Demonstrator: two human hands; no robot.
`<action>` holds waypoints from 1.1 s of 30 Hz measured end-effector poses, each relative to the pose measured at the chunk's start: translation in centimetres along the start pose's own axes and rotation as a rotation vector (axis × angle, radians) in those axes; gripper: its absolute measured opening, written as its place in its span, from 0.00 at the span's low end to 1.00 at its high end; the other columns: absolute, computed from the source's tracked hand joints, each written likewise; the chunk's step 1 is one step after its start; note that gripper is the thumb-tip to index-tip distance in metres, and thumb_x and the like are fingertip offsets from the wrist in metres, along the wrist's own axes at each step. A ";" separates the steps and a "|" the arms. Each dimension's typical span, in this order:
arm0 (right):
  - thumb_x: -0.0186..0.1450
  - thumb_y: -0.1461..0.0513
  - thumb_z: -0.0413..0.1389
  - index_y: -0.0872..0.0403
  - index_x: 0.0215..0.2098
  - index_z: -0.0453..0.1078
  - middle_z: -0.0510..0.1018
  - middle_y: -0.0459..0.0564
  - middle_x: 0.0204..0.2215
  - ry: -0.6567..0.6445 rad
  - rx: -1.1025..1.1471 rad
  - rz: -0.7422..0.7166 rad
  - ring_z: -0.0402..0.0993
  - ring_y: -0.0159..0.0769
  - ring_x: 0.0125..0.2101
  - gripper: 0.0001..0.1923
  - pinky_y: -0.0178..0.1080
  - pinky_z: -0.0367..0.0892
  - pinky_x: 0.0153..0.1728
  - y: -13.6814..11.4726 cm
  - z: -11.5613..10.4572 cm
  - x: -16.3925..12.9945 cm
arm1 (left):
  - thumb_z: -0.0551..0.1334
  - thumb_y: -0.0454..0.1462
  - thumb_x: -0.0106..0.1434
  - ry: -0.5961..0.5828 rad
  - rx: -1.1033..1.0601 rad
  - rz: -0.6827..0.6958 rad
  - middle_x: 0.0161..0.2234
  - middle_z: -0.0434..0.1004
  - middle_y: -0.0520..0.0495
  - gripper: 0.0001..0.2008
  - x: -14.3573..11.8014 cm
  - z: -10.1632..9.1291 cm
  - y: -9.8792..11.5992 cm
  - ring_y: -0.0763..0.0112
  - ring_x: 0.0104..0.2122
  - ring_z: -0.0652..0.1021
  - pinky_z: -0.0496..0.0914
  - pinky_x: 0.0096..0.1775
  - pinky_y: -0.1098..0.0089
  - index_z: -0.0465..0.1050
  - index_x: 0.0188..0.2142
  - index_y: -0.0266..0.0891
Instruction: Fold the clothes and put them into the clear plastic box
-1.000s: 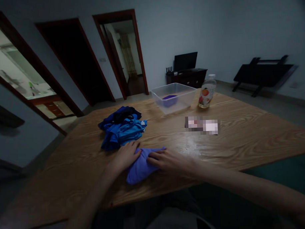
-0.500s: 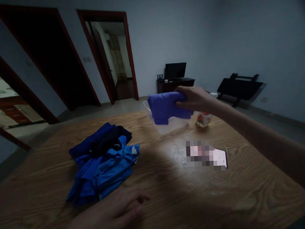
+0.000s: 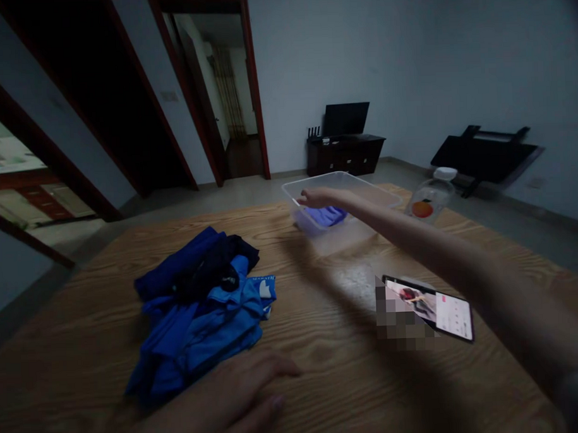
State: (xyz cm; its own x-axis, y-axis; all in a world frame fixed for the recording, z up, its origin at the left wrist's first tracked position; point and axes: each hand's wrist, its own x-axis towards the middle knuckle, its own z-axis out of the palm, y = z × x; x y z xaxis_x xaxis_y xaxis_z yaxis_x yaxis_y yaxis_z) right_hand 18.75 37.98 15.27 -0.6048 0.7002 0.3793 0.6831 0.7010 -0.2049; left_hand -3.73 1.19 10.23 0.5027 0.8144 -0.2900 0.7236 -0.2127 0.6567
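Observation:
A folded purple cloth [image 3: 327, 216] lies inside a clear plastic bin [image 3: 337, 243] at the far side of the wooden table. Over the bin's left part is my right hand [image 3: 317, 196], just above the cloth, its fingers loosely extended and apparently holding nothing. My left hand [image 3: 238, 392] rests near the table's front edge, thumb and fingers apart. Just beyond it lies a loose heap of blue clothes [image 3: 202, 327], with a black garment [image 3: 215, 263] on top and a white-printed patch at its right side.
A lit phone [image 3: 429, 306] lies on the wooden table [image 3: 322, 360], below my right forearm. Behind that forearm stands a clear bottle with a white cap [image 3: 443, 173]. Farther off are a dark cabinet [image 3: 346, 154] with a screen and a folded black table [image 3: 486, 156].
My right hand has lowered the purple cloth into the bin and let it go. The view has shifted slightly, and my left hand stays near the blue clothes.

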 end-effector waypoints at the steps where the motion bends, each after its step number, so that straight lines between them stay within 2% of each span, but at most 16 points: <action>1: 0.78 0.59 0.53 0.61 0.32 0.74 0.85 0.53 0.33 -0.038 -0.039 -0.046 0.77 0.20 0.29 0.20 0.29 0.60 0.32 -0.5 -0.4 -0.6 | 0.55 0.48 0.80 0.046 0.044 -0.006 0.69 0.72 0.59 0.22 -0.4 0.1 -0.4 0.65 0.68 0.73 0.69 0.69 0.60 0.66 0.70 0.65; 3: 0.78 0.62 0.54 0.60 0.40 0.76 0.86 0.57 0.39 -0.084 -0.185 -0.140 0.79 0.26 0.31 0.12 0.31 0.62 0.31 -1.6 -1.9 -2.5 | 0.54 0.45 0.80 0.169 0.156 0.005 0.68 0.73 0.56 0.21 -1.0 0.3 -1.4 0.66 0.67 0.74 0.70 0.68 0.61 0.67 0.69 0.61; 5: 0.78 0.66 0.52 0.61 0.49 0.76 0.85 0.62 0.47 -0.049 -0.221 -0.229 0.82 0.32 0.36 0.11 0.34 0.64 0.34 -3.2 -3.8 -5.8 | 0.53 0.41 0.81 0.331 0.314 0.055 0.67 0.74 0.52 0.19 -1.2 0.4 -2.8 0.66 0.66 0.75 0.72 0.67 0.61 0.70 0.66 0.54; 7: 0.79 0.63 0.52 0.58 0.55 0.75 0.84 0.60 0.49 -0.078 -0.123 -0.329 0.82 0.38 0.39 0.12 0.38 0.68 0.38 -5.3 -5.4 -10.5 | 0.55 0.37 0.79 0.508 0.526 0.097 0.66 0.75 0.47 0.18 -1.1 0.6 -4.7 0.61 0.67 0.73 0.69 0.68 0.55 0.73 0.64 0.49; 9: 0.79 0.61 0.53 0.54 0.52 0.76 0.85 0.56 0.45 -0.173 0.014 -0.430 0.82 0.40 0.37 0.11 0.41 0.69 0.38 -7.7 -6.0 -16.1 | 0.58 0.37 0.77 0.645 0.736 0.094 0.66 0.74 0.42 0.19 -1.0 0.9 -6.9 0.52 0.68 0.70 0.63 0.70 0.45 0.74 0.64 0.45; 12: 0.78 0.63 0.52 0.50 0.54 0.76 0.85 0.52 0.40 -0.317 0.146 -0.475 0.81 0.41 0.38 0.12 0.44 0.72 0.41 -10.8 -4.0 -24.5 | 0.62 0.38 0.75 0.714 0.920 0.074 0.67 0.71 0.37 0.22 -0.9 1.2 -9.7 0.45 0.68 0.69 0.61 0.69 0.41 0.72 0.67 0.43; 14: 0.77 0.65 0.52 0.50 0.54 0.75 0.85 0.51 0.41 -0.412 0.172 -0.489 0.81 0.42 0.39 0.12 0.50 0.72 0.54 -12.0 -1.4 -28.8 | 0.63 0.38 0.75 0.710 0.942 0.086 0.68 0.70 0.36 0.24 -0.8 1.0 -10.9 0.45 0.68 0.68 0.65 0.68 0.45 0.71 0.68 0.42; 15: 0.76 0.68 0.50 0.50 0.51 0.75 0.84 0.51 0.40 -0.396 0.180 -0.493 0.80 0.42 0.39 0.14 0.54 0.68 0.62 -12.2 0.1 -30.2 | 0.63 0.39 0.75 0.713 0.934 0.093 0.68 0.68 0.35 0.24 -0.7 0.7 -11.2 0.45 0.68 0.68 0.66 0.67 0.46 0.70 0.68 0.42; 16: 0.76 0.69 0.51 0.50 0.50 0.76 0.84 0.51 0.40 -0.364 0.183 -0.479 0.80 0.43 0.42 0.13 0.56 0.65 0.64 -12.3 1.4 -31.2 | 0.63 0.40 0.75 0.723 0.922 0.104 0.68 0.68 0.34 0.24 -0.7 0.3 -11.4 0.45 0.68 0.68 0.66 0.67 0.46 0.70 0.68 0.41; 19: 0.74 0.68 0.55 0.51 0.51 0.75 0.82 0.54 0.46 -0.353 0.216 -0.442 0.78 0.46 0.50 0.11 0.55 0.67 0.63 -12.0 4.4 -30.9 | 0.64 0.42 0.74 0.777 0.894 0.109 0.68 0.67 0.32 0.23 -0.5 -1.0 -11.7 0.43 0.69 0.67 0.65 0.68 0.44 0.72 0.66 0.40; 22: 0.73 0.68 0.56 0.55 0.62 0.70 0.78 0.60 0.58 -0.311 0.268 -0.440 0.73 0.47 0.58 0.19 0.53 0.69 0.61 -12.0 6.3 -26.8 | 0.63 0.39 0.73 0.820 0.865 0.029 0.68 0.67 0.33 0.22 -0.7 -1.7 -11.7 0.43 0.69 0.68 0.66 0.67 0.44 0.73 0.65 0.41; 25: 0.73 0.67 0.55 0.62 0.71 0.58 0.65 0.70 0.70 -0.201 0.233 -0.401 0.62 0.54 0.69 0.29 0.58 0.64 0.66 -12.5 9.1 -21.2 | 0.63 0.37 0.72 0.819 0.870 0.049 0.69 0.67 0.34 0.21 -1.0 -0.8 -11.0 0.44 0.68 0.69 0.66 0.67 0.44 0.73 0.64 0.40; 27: 0.72 0.59 0.63 0.62 0.73 0.55 0.59 0.73 0.73 -0.215 0.218 -0.410 0.57 0.59 0.72 0.38 0.61 0.60 0.69 -13.0 11.4 -18.1 | 0.65 0.39 0.72 0.833 0.906 0.132 0.70 0.67 0.34 0.24 -0.7 0.6 -10.0 0.43 0.70 0.68 0.60 0.70 0.41 0.71 0.66 0.41; 28: 0.72 0.56 0.64 0.61 0.73 0.55 0.60 0.72 0.72 -0.238 0.195 -0.437 0.57 0.58 0.72 0.39 0.61 0.60 0.69 -13.3 12.5 -16.9 | 0.66 0.40 0.72 0.835 0.925 0.167 0.72 0.66 0.34 0.27 -0.5 1.4 -9.5 0.42 0.71 0.67 0.56 0.72 0.39 0.69 0.68 0.41; 30: 0.75 0.49 0.61 0.62 0.70 0.58 0.66 0.71 0.68 -0.255 0.103 -0.474 0.63 0.57 0.68 0.36 0.59 0.62 0.67 -13.6 14.3 -15.2 | 0.65 0.41 0.72 0.803 0.959 0.198 0.74 0.64 0.35 0.30 0.4 3.0 -9.0 0.43 0.71 0.67 0.49 0.74 0.37 0.66 0.71 0.42; 33: 0.82 0.56 0.49 0.60 0.66 0.62 0.72 0.66 0.61 -0.238 -0.040 -0.458 0.72 0.52 0.59 0.20 0.55 0.68 0.60 -14.2 15.4 -14.5 | 0.61 0.35 0.73 0.753 1.018 0.199 0.73 0.64 0.33 0.26 1.8 4.1 -9.7 0.41 0.68 0.70 0.46 0.73 0.32 0.68 0.69 0.41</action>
State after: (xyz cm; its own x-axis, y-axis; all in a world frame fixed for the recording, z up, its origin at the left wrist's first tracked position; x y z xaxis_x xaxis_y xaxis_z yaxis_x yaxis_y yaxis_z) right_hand 11.49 20.01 -1.24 -0.9187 0.3370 0.2058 0.3385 0.9405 -0.0292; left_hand -7.86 2.50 0.45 0.4943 0.7532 0.4340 0.8686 -0.4089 -0.2797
